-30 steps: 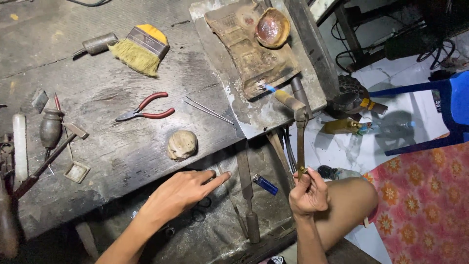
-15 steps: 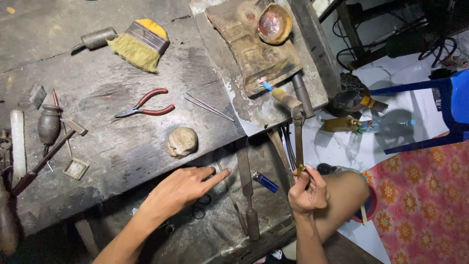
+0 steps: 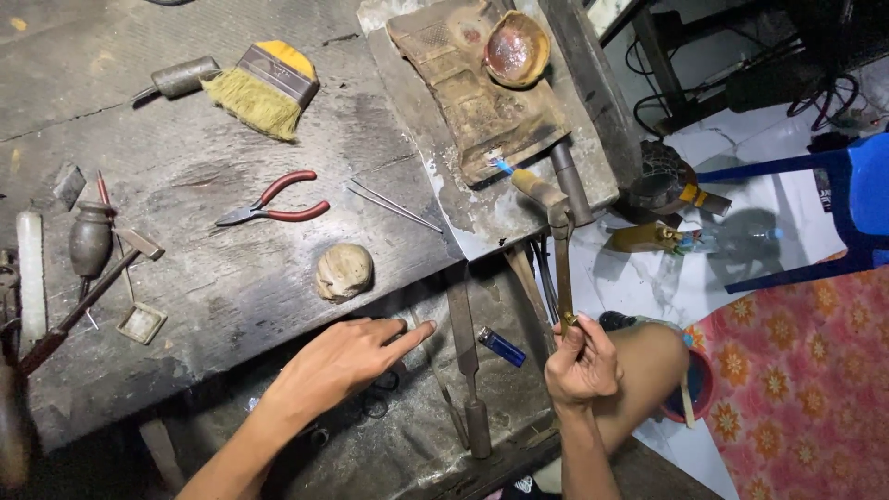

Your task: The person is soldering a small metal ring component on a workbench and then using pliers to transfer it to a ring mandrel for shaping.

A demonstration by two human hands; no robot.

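My right hand [image 3: 582, 363] grips the lower end of a brass torch [image 3: 560, 250] whose nozzle gives a small blue flame [image 3: 501, 167] over a scorched block [image 3: 472, 93]. A reddish clay crucible [image 3: 516, 48] sits on that block. My left hand [image 3: 347, 361] rests flat with fingers spread on the lower tray, index finger pointing toward a metal file [image 3: 466, 366] and a blue lighter [image 3: 501, 346]. A pale lump [image 3: 344, 272] lies just above the left hand on the bench [image 3: 231, 278].
Red-handled pliers [image 3: 274, 208], tweezers [image 3: 394, 206], a yellow brush [image 3: 262, 88], a small hammer [image 3: 88, 296], a dark little jar [image 3: 91, 241], a white candle [image 3: 31, 278] lie on the bench. A blue plastic chair [image 3: 833, 213] and floral mat [image 3: 806, 389] are at right.
The hands and torch have barely moved; the left hand keeps its place on the tray and the right keeps hold of the torch.
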